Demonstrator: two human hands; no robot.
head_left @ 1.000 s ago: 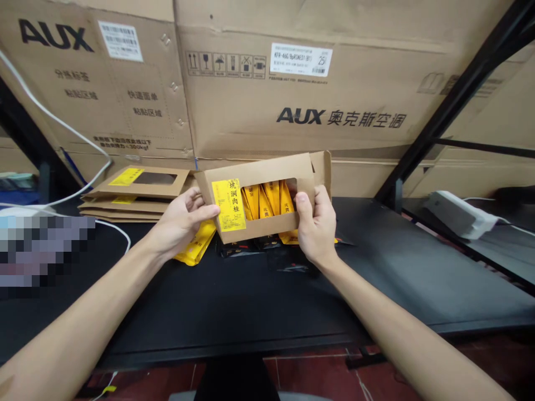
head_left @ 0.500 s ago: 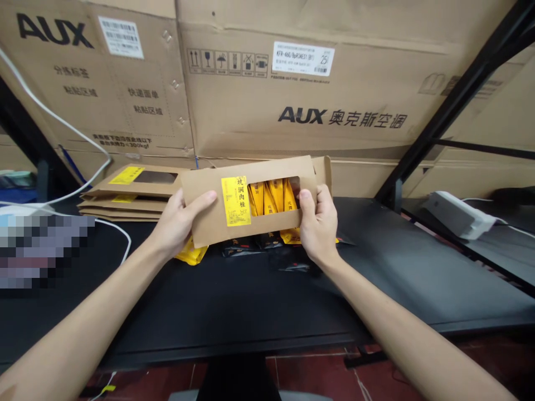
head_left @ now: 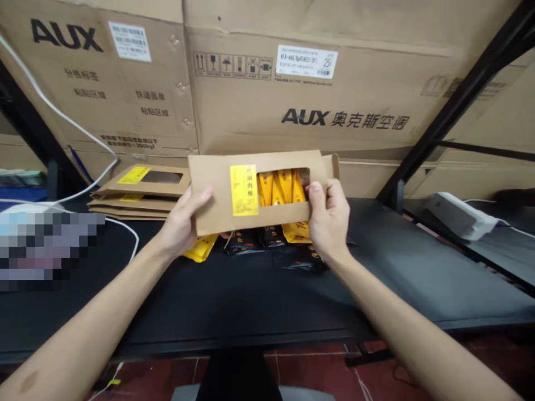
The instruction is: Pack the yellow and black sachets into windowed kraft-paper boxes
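Note:
A kraft cardboard box point(head_left: 213, 195) with a yellow label point(head_left: 244, 190) is held up in both hands, above the black table. Through its cut-out window several yellow sachets point(head_left: 283, 186) show, standing side by side. My left hand point(head_left: 179, 220) grips the box's left end, thumb on the front face. The right end is in my right hand point(head_left: 331, 217), thumb beside the window; an end flap point(head_left: 335, 165) sticks out there. Under the box, partly hidden by it, lie black sachets point(head_left: 246, 241) and yellow sachets point(head_left: 202, 248).
Several flat kraft boxes point(head_left: 125, 201) are stacked at the left on the black table point(head_left: 234, 301). A white cable point(head_left: 79, 129) hangs down at the left. A white power strip point(head_left: 462, 214) lies at the right, behind a black metal frame point(head_left: 455, 94). Large cartons point(head_left: 238, 111) stand behind.
The box and both hands have moved slightly up and to the right in the view, which has itself shifted a little. The grip looks the same.

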